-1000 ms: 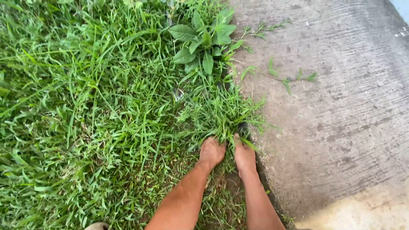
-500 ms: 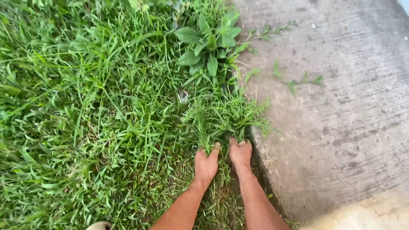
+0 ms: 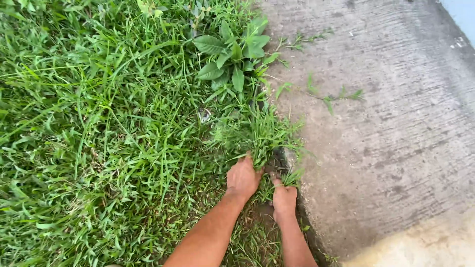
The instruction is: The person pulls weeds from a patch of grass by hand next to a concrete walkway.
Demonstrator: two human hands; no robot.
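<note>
Lawn (image 3: pixel 99 148) covers the left side. Left hand (image 3: pixel 242 177) lies palm down, its grip closed around the base of a grass clump (image 3: pixel 257 133) at the lawn edge. Right hand (image 3: pixel 284 198) sits just beside it, grip closed on low blades. A broad-leaf weed (image 3: pixel 232 54) stands beyond; concrete slab (image 3: pixel 386 138) lies right

- An outdoor yard or garden edge, in daylight.
- Thick green lawn grass (image 3: pixel 99 148) fills the ground from 6 through 9 to 12 o'clock.
- A broad-leaved weed (image 3: pixel 232 54) grows at 12 o'clock beside the border.
- A rough grey concrete slab (image 3: pixel 386 133) runs from 1 to 5 o'clock, with small weed sprigs (image 3: pixel 331 96) trailing over it.
</note>
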